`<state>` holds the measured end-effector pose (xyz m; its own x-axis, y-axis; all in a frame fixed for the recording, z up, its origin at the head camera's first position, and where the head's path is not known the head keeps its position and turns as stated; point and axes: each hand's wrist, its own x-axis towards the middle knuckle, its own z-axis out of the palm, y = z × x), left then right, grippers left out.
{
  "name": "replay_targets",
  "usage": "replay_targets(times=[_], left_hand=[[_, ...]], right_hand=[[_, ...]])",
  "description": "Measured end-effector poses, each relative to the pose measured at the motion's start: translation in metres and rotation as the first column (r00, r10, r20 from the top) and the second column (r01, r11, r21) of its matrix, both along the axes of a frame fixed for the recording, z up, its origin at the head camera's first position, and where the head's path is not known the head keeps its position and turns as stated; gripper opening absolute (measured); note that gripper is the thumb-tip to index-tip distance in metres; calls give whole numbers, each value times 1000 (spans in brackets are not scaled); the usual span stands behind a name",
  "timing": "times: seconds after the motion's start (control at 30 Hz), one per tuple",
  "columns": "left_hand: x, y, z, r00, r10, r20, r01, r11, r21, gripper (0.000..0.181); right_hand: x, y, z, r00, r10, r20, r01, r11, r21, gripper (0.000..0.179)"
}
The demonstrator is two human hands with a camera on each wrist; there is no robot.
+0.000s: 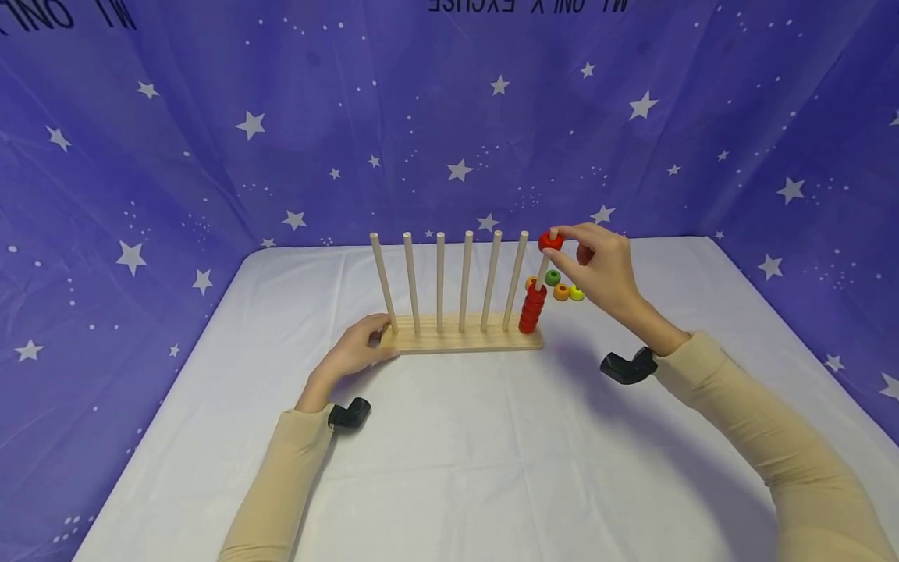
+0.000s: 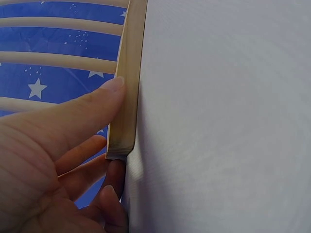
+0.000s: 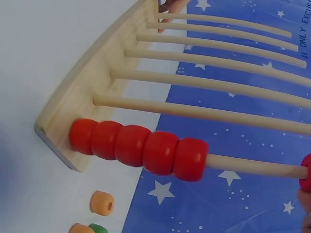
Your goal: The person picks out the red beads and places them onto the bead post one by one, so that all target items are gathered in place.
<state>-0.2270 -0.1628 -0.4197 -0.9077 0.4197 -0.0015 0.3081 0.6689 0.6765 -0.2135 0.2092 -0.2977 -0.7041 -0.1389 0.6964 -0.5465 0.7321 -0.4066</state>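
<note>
Base (image 1: 463, 341) as landmark. Right hand (image 1: 604, 269) pinches a red bead (image 1: 551, 242) between thumb and fingers, high above the base's right end; the bead sits round the tip of the end peg (image 1: 541, 271), wood showing above it. Grip is at the bead's side, probably to leave the hole free. Left hand (image 1: 354, 347) grasps the base's left end, thumb on the front edge, likely to steady it.

Base lies flat, long axis running left to right; pegs point up from it. Bead is squat, its hole lined up with the peg, so roughly upright. Five red beads (image 1: 531, 310) stacked on that same peg, down to the base. Loose orange (image 1: 561, 292), green (image 1: 552, 278) and yellow (image 1: 577, 293) beads lie beyond the base's right end.
</note>
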Motion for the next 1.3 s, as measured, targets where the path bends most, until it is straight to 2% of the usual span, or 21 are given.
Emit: replay_targets(times=[0.33,0.6,1.0,1.3], left_hand=[[0,0,0,1000,5,11,-5,1000,7,65],[0,0,-1,1000,-3,0,3,1000,6,64],[2,0,1,1000,-4,15,4,1000,8,64],[1,0,1,1000,-1,13,1,1000,0,65]], right_hand=[[-1,0,-8,999,28,37,-27,999,-22,23],[-1,1,-14,998,38,51,-40,999,27,22],[0,3,-22,986,46,157,-56,997,60,23],[-1,4,-31,977,48,208,-66,994,82,25]])
